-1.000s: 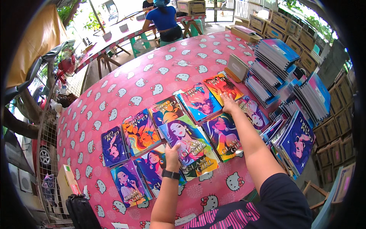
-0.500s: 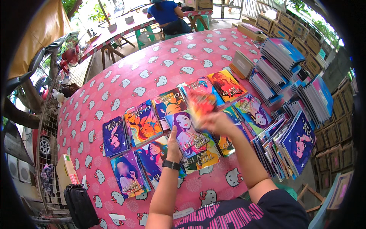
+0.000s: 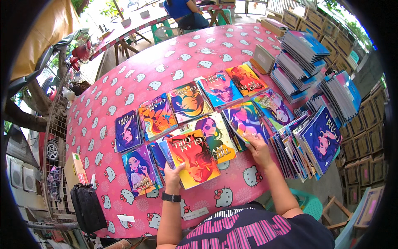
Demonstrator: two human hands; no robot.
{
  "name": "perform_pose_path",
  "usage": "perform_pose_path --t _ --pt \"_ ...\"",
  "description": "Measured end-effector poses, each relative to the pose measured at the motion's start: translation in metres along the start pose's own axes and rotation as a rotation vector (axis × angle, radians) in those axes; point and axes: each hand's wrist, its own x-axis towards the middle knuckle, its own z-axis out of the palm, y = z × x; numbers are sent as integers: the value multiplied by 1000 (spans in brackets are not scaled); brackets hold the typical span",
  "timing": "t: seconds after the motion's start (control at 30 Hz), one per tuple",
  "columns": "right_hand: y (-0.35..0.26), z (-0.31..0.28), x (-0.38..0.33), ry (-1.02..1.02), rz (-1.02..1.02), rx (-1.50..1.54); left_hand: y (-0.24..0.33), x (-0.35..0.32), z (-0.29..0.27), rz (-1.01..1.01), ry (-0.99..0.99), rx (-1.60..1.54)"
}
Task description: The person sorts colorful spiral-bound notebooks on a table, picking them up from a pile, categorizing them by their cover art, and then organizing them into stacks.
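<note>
My left hand (image 3: 173, 174), with a dark watch on its wrist, grips a spiral notebook (image 3: 195, 155) with a red and yellow cover by its lower left edge. It lies tilted over other notebooks in the near row. My right hand (image 3: 258, 148) closes on the lower edge of a purple notebook (image 3: 245, 121), thumb on the cover. Between the hands a cream notebook (image 3: 213, 133) with a dark-haired figure is partly covered. Left of my left hand lies a violet notebook (image 3: 141, 168). A far row includes a brown notebook (image 3: 188, 101) and an orange one (image 3: 247, 79).
Stacked spiral notebooks (image 3: 300, 68) and a leaning row of notebooks (image 3: 321, 141) stand at the right. A black bag (image 3: 87, 207) sits by the table's left edge. Cardboard boxes (image 3: 365, 141) are piled beyond the right side. A person in blue (image 3: 184, 14) sits at the far table.
The red notebook, earlier blurred in my right hand over the middle, is now in my left hand, lower and farther left. My right hand has moved right and down to the purple notebook.
</note>
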Motion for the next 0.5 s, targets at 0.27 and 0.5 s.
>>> perform_pose_path --t 0.27,0.5 --pt "-77 50 50 -661 -218 453 -11 -10 12 20 44 216" --pt "26 93 202 -299 -143 -692 -3 -24 -14 -9 135 10"
